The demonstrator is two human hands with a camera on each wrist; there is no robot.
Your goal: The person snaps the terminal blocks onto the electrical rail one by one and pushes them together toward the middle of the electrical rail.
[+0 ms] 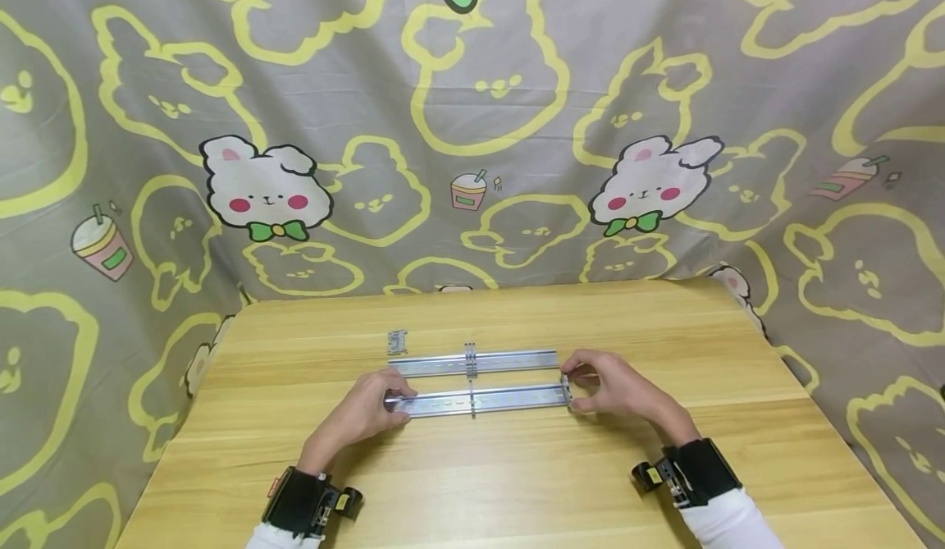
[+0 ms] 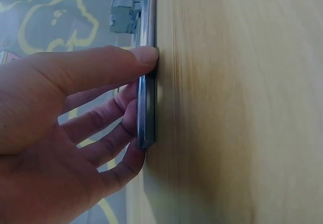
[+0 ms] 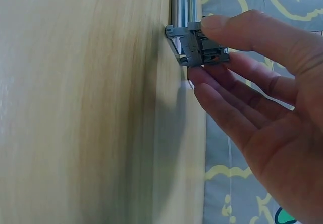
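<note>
Two slotted metal DIN rails lie roughly parallel on the table. My left hand (image 1: 369, 405) grips the left end of the near rail (image 1: 443, 404), thumb on its front edge and fingers behind. At that rail's right end my right hand (image 1: 613, 383) pinches a grey terminal block (image 3: 194, 45) between thumb and fingers. The block overlaps the rail's end in the right wrist view, its side face toward the camera. One thin grey piece (image 1: 472, 402) sits across the middle of the near rail.
Behind the near rail lies the far rail (image 1: 517, 361), with several grey blocks (image 1: 470, 360) clustered at its middle. A loose grey part (image 1: 397, 341) rests at the back left on the wooden table (image 1: 472, 483). A patterned curtain (image 1: 487, 229) hangs behind the table.
</note>
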